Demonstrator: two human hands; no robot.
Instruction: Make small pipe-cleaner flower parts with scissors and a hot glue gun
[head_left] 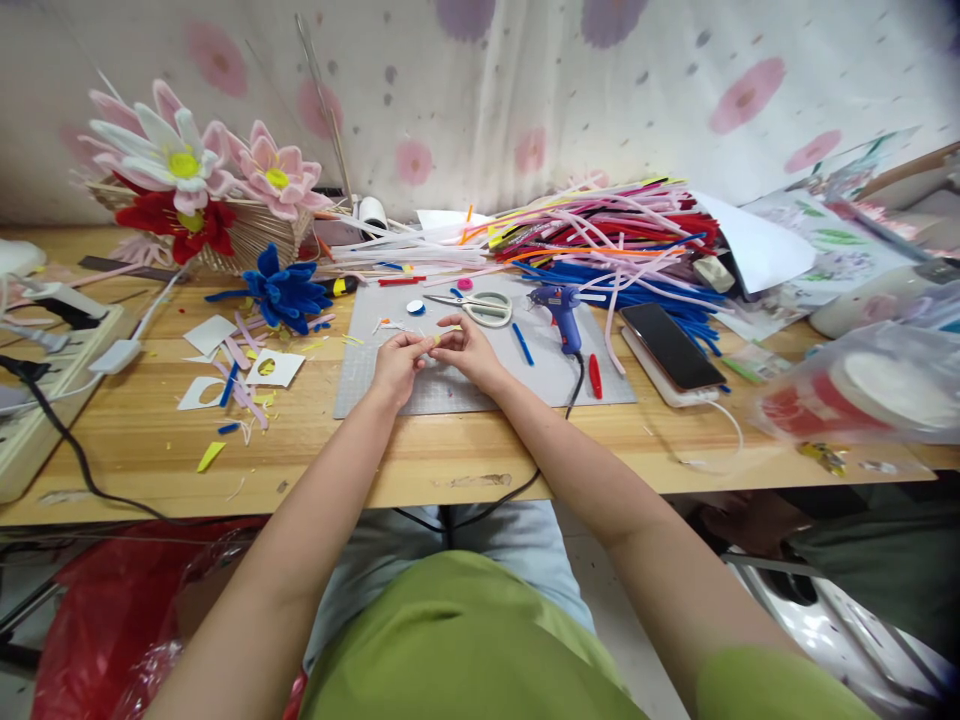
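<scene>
Far left: power strip (64, 395) with plugs and cords on the wooden table (315, 465). Next, fuzzy flowers: white flower (154, 140) at back, red flower (217, 238) below it, pink flower (270, 195) to the right, blue flower (283, 290) lying in front. Below these, paper scraps (208, 335) with cut-outs, fuzzy offcuts and a yellow scrap (211, 457). Then the grey mat (356, 375). Over it, left hand (401, 365), thumb and finger pinched on a small yellow piece (434, 340), mostly hidden. Right hand (469, 350) just beside, fingertips brought up to the same piece; can't tell if they grip it. Hands nearly meet, above mat centre-left. Just behind: white disc (415, 308) and scissors (491, 310), lying on mat. Right of hands: blue stick (523, 344), blue glue gun (562, 315) with black cord, red piece (595, 377). Behind, heap of fuzzy stems (592, 225), mixed colours. Right of mat: dark phone (670, 345) resting on a white block. Far right: red-and-white cup (862, 395) in clear plastic.
</scene>
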